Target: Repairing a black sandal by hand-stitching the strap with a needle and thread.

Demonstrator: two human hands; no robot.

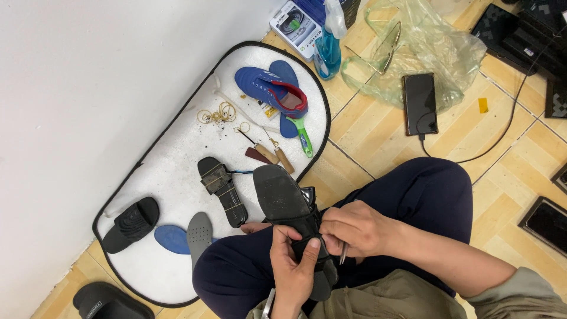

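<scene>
The person sat on the tiled floor (378,139) with a black dress shoe (292,215) resting sole-up across the lap, its toe pointing toward the white mat (177,153). The left hand (295,266) gripped the shoe near the heel, fingers clamped round its edge with the thumb laid along the upper. The right hand (354,227) lay just right of the shoe, fingers pinched together on a thin metal tool (343,253) whose tip pointed down, close beside the left thumb.

That closeness was the main risk: if the tool slipped off the shoe's edge under pressure, it would likely jab the left thumb or the thigh beneath. The shoe was steadied only by one hand and the lap, so a hard push could also have twisted it out of the grip and scratched the leather.

Beyond the shoe's toe, on the mat, lay a black sandal (221,189), two wooden-handled awls (274,152), a blue sneaker (271,88) and loose rubber bands (218,113). A grey insole (199,231) lay to the shoe's left. A kicked leg could have scattered these small pieces. Up and to the right of the shoe, a phone (420,103) lay charging, its cable trailing across the floor where a foot might snag it.
</scene>
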